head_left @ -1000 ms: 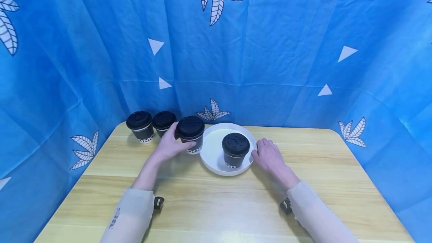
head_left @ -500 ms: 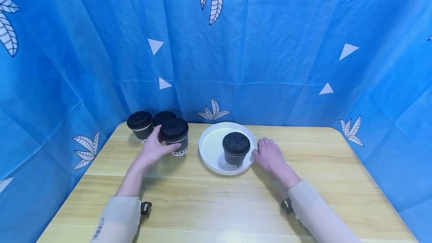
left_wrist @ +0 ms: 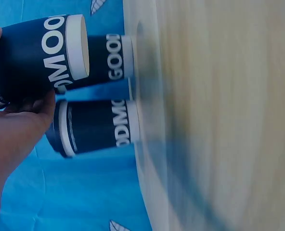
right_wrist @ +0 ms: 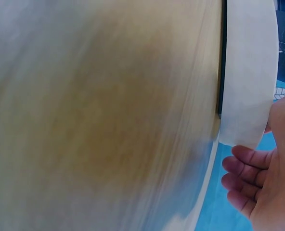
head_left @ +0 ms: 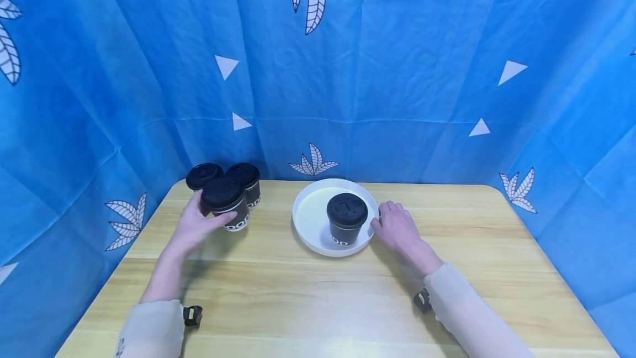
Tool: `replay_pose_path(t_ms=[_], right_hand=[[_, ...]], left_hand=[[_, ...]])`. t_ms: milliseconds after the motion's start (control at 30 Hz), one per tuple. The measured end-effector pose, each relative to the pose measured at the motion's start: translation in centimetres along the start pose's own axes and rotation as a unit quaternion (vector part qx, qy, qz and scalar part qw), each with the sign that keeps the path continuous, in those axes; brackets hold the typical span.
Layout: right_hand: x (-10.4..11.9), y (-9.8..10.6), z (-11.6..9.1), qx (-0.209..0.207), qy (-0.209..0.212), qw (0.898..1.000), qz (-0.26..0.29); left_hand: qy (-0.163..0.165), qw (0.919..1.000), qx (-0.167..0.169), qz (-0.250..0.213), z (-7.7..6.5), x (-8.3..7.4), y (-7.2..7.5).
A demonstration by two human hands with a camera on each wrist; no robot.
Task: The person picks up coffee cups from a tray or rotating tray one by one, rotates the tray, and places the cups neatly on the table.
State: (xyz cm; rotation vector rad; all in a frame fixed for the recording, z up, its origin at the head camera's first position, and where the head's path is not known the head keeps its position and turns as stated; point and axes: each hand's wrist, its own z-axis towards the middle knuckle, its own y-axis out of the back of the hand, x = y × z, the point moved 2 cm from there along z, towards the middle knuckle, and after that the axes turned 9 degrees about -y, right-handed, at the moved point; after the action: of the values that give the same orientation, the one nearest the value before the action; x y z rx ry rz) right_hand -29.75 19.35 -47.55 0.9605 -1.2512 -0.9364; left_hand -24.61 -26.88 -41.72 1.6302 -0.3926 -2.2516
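My left hand (head_left: pixel 194 226) grips a black paper coffee cup (head_left: pixel 222 194) with a dark lid, fingers and thumb around its side. In the left wrist view this cup (left_wrist: pixel 29 55) is held up, its white base apart from the table. Just behind it stand two matching lidded cups, the left cup (head_left: pixel 203 173) partly covered by the held one and the right cup (head_left: pixel 250 184) beside it. A round white tray (head_left: pixel 310 217) bears another lidded coffee cup (head_left: pixel 346 217). My right hand (head_left: pixel 399 230) holds the tray's right rim, thumb over the edge and fingers outside.
Everything rests on a light wooden table (head_left: pixel 318 303). A blue curtain (head_left: pixel 397 70) with white leaf prints hangs close behind its back edge and along both sides. A dark strap piece (head_left: pixel 192 315) shows at the left cuff.
My left hand has carried its cup leftward, away from the tray, to in front of the two standing cups. The right hand and the tray have stayed in place.
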Motion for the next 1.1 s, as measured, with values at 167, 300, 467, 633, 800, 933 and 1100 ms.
replay_pose_path(t_ms=[167,300,467,633,800,933,1100], right_hand=[[0.0,0.0,0.0,-0.001,0.0,1.0,-0.004],[-0.1,0.1,-0.1,-0.001,-0.002,1.0,-0.005],[0.0,0.1,-0.1,0.002,-0.005,1.0,-0.005],[0.0,0.0,-0.1,0.005,-0.007,1.0,-0.004],[0.0,0.1,-0.1,0.006,-0.007,1.0,-0.001],[0.0,0.1,-0.1,0.008,-0.007,1.0,0.003],[0.0,0.1,-0.1,0.005,-0.004,1.0,0.003]], left_hand=[[0.031,0.9989,-0.025,0.023,-0.6,0.7,1.6],[0.048,0.9972,-0.05,0.027,-1.0,1.3,2.3],[0.078,0.9925,-0.091,0.025,-1.4,1.7,2.9],[0.097,0.9845,-0.145,0.014,-1.5,2.5,3.4],[0.13,0.9769,-0.169,0.007,-1.5,2.8,3.8],[0.162,0.9727,-0.166,0.008,-1.7,2.9,3.8],[0.179,0.9716,-0.153,0.015,-2.0,3.0,3.8]])
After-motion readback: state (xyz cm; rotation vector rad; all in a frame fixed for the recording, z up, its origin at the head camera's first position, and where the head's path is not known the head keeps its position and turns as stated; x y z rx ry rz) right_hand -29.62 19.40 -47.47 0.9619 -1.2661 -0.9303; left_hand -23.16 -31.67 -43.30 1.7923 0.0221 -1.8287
